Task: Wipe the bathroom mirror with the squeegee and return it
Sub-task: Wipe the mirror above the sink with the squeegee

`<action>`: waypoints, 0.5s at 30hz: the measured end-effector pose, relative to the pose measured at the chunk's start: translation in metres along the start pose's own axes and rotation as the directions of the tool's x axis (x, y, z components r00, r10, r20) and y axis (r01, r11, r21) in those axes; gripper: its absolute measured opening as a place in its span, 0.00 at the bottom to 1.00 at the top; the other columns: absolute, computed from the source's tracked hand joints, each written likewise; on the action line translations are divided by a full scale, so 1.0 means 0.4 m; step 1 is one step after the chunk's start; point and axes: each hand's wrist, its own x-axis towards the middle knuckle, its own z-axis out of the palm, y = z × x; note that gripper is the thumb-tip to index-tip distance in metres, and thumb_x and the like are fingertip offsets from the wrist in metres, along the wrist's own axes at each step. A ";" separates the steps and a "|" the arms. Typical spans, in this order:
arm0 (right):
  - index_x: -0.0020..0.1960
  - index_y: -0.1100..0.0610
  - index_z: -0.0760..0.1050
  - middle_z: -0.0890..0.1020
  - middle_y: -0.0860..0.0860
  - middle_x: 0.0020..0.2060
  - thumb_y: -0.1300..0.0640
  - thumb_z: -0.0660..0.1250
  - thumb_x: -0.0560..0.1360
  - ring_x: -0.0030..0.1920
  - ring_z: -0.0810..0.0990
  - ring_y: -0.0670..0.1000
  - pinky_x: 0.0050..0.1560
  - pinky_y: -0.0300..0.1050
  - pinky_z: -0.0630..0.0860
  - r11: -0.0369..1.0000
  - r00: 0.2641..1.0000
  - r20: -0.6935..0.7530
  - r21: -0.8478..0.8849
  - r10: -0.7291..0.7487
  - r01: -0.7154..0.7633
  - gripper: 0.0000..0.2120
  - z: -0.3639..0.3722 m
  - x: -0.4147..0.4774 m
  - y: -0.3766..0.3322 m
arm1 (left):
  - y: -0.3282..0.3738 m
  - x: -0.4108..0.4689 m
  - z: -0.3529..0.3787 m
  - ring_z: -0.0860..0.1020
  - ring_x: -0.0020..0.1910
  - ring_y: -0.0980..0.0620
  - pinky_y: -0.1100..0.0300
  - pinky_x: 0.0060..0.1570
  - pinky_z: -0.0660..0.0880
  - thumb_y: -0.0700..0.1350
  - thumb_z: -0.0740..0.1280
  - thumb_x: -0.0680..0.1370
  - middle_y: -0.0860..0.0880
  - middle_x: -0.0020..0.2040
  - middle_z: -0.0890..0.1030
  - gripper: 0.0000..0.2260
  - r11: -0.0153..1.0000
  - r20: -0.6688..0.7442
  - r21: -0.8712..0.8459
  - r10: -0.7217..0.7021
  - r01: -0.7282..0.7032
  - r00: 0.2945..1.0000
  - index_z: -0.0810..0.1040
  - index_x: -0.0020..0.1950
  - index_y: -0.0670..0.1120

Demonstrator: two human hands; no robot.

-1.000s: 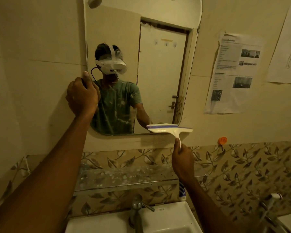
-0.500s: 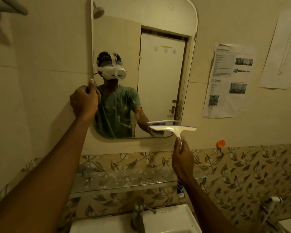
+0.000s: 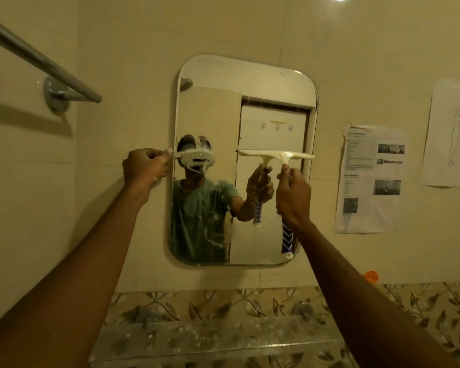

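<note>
Head view: the right hand point(image 3: 294, 197) grips the squeegee point(image 3: 290, 156) by its blue-patterned handle. Its blade lies level against the mirror point(image 3: 250, 75) at mid-height on the right, up from the bottom edge half a second ago. The left hand point(image 3: 145, 168) still pinches the mirror's left edge.

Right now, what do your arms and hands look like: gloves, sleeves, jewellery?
The left forearm and right forearm are bare to the frame's edge: no sleeves, gloves, watch or bands. The left hand and right hand show no visible rings. The mirror reflects a green short-sleeved T-shirt with pale splotches.
</note>
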 end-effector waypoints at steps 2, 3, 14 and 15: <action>0.48 0.55 0.70 0.75 0.45 0.31 0.50 0.53 0.84 0.27 0.75 0.44 0.28 0.42 0.74 0.999 0.999 -0.003 0.009 -0.032 0.032 0.12 0.005 0.050 -0.035 | 0.030 0.028 0.018 0.84 0.43 0.48 0.50 0.51 0.81 0.53 0.71 0.74 0.46 0.42 0.85 0.08 0.999 -0.028 0.023 0.044 -0.044 0.999 0.81 0.42 0.49; 0.48 0.55 0.70 0.75 0.45 0.32 0.50 0.53 0.84 0.27 0.75 0.44 0.28 0.42 0.74 0.999 0.999 -0.004 0.009 -0.050 0.050 0.12 0.008 0.072 -0.051 | 0.047 0.041 0.026 0.83 0.45 0.48 0.50 0.51 0.81 0.53 0.71 0.74 0.46 0.44 0.85 0.09 0.998 -0.035 0.025 0.062 -0.061 0.997 0.82 0.44 0.48; 0.51 0.59 0.73 0.77 0.51 0.36 0.47 0.52 0.83 0.33 0.77 0.49 0.36 0.52 0.80 0.989 0.988 -0.078 0.052 -0.134 0.139 0.18 0.035 0.311 -0.207 | 0.135 0.133 0.091 0.79 0.46 0.49 0.56 0.47 0.76 0.51 0.65 0.79 0.45 0.47 0.83 0.13 0.987 -0.117 0.054 0.159 -0.153 0.980 0.82 0.53 0.42; 0.52 0.60 0.73 0.78 0.52 0.37 0.46 0.52 0.83 0.34 0.77 0.49 0.38 0.52 0.80 0.989 0.988 -0.071 0.050 -0.138 0.141 0.19 0.037 0.333 -0.218 | 0.129 0.139 0.084 0.80 0.46 0.47 0.54 0.50 0.78 0.51 0.66 0.78 0.45 0.48 0.83 0.13 0.986 -0.104 0.053 0.162 -0.157 0.981 0.82 0.53 0.42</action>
